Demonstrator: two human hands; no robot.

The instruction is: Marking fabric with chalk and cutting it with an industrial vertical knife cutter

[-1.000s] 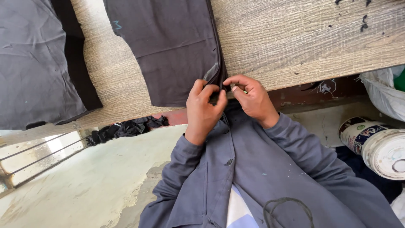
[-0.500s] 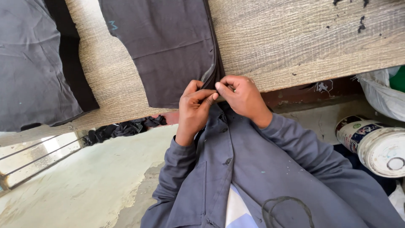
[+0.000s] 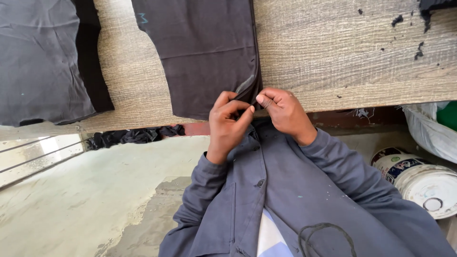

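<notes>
A dark grey piece of cut fabric (image 3: pixel 204 52) lies on the wooden table (image 3: pixel 342 57), its near corner at the table's front edge. My left hand (image 3: pixel 228 123) and my right hand (image 3: pixel 283 112) meet at that corner, and both pinch the fabric's layered right edge between thumb and fingers. The fingertips of the two hands almost touch. Both arms are in grey-blue sleeves.
Another grey and black fabric stack (image 3: pixel 45 62) lies at the table's left. A black cloth bundle (image 3: pixel 135 136) sits under the table edge. A white paint bucket (image 3: pixel 419 181) and a white bag (image 3: pixel 431 128) stand at the right on the concrete floor (image 3: pixel 95 200).
My hands have shifted slightly along the fabric's corner and closed in on each other, still pinching its edge. The view has drifted a little.
</notes>
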